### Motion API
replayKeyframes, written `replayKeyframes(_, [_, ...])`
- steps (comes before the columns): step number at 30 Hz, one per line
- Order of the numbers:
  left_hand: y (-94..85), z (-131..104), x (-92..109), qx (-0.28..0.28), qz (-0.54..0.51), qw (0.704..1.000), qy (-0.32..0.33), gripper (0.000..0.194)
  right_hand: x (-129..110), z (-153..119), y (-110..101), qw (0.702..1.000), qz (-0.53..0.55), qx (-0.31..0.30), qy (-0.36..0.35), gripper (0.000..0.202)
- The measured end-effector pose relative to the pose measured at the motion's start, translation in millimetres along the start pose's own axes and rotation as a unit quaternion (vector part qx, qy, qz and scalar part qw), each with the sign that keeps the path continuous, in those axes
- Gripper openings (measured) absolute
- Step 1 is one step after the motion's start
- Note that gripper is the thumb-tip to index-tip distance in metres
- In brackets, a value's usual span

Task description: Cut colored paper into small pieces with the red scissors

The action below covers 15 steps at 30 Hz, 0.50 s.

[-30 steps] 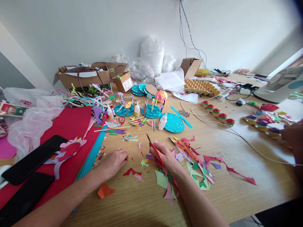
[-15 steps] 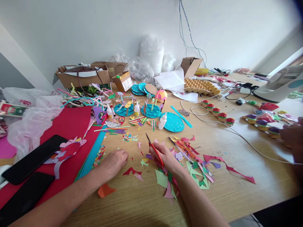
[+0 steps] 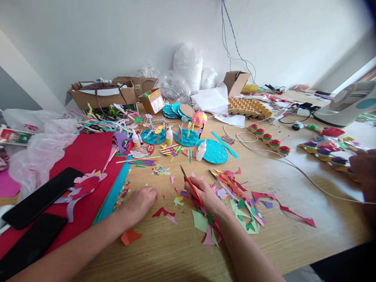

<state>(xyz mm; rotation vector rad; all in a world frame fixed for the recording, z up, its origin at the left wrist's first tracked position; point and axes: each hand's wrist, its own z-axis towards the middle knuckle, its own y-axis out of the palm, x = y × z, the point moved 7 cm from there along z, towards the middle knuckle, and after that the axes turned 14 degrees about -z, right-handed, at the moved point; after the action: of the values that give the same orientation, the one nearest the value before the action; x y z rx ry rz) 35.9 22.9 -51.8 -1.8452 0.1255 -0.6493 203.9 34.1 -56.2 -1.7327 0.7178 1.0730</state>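
My right hand [image 3: 205, 195] grips a pair of scissors [image 3: 194, 191] with red-orange handles, the blades pointing up and to the left over the table. The blades look closed together. My left hand [image 3: 143, 200] rests on the table with its fingers curled in; whether anything is between them is hidden. Just right of its fingertips lie a dark red paper scrap [image 3: 163, 212] and a small pink one. Under and beside my right hand is a pile of green, pink, orange and purple paper offcuts [image 3: 200, 221]. A second pair of scissors [image 3: 219, 181] lies among them.
Two black phones [image 3: 42, 196] lie on red paper [image 3: 85, 164] at left. White glue bottles [image 3: 201, 150], blue discs [image 3: 216, 152] and paper fish stand farther back. A white cable [image 3: 308, 178] crosses the right side. Another person's hand [image 3: 366, 168] is at the right edge, near egg-carton pieces [image 3: 324, 153].
Almost nothing differs. My left hand has shifted very slightly left, and the view has moved a touch. The scissors stay in my right hand.
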Motion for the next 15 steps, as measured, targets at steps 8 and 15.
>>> replayKeyframes(8, [-43.9,-14,-70,0.063,-0.028,0.997,-0.035,0.021,-1,0,1,1.0,-0.009,-0.005,0.001,0.04])
replayKeyframes(15, [-35.7,-23,-100,0.061,-0.05,0.996,-0.049,0.021,0,1,4,1.0,0.003,-0.015,0.01,0.039])
